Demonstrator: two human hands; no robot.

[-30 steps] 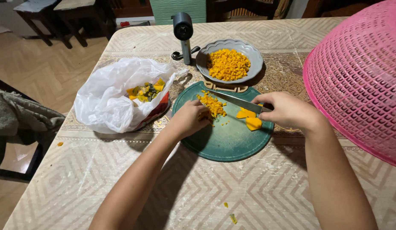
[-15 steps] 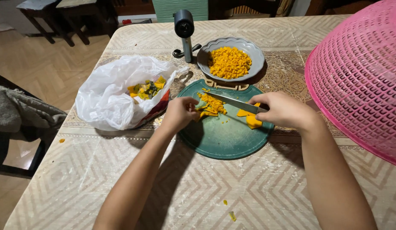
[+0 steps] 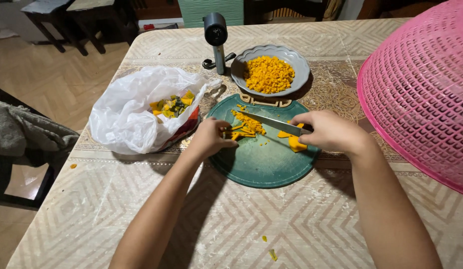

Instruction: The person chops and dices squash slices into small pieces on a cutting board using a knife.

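A round green cutting board (image 3: pixel 264 162) lies on the patterned table. My right hand (image 3: pixel 331 132) grips a knife (image 3: pixel 269 122) whose blade points left over a pile of orange pumpkin strips (image 3: pixel 244 129). My left hand (image 3: pixel 211 139) holds those strips at the board's left edge, fingers curled on them. Bigger orange chunks (image 3: pixel 295 143) sit beside my right hand. Behind the board, a grey plate (image 3: pixel 301 67) is heaped with small orange cubes (image 3: pixel 269 74).
A white plastic bag (image 3: pixel 127 117) with peels and scraps lies left of the board. A pink mesh food cover (image 3: pixel 426 89) fills the right side. A small dark gadget on a stand (image 3: pixel 216 37) stands by the plate. Chairs stand beyond the table's far left corner.
My left hand has slid left to the board's edge, and the knife blade has moved left over the orange strips. My right hand stays on the handle.
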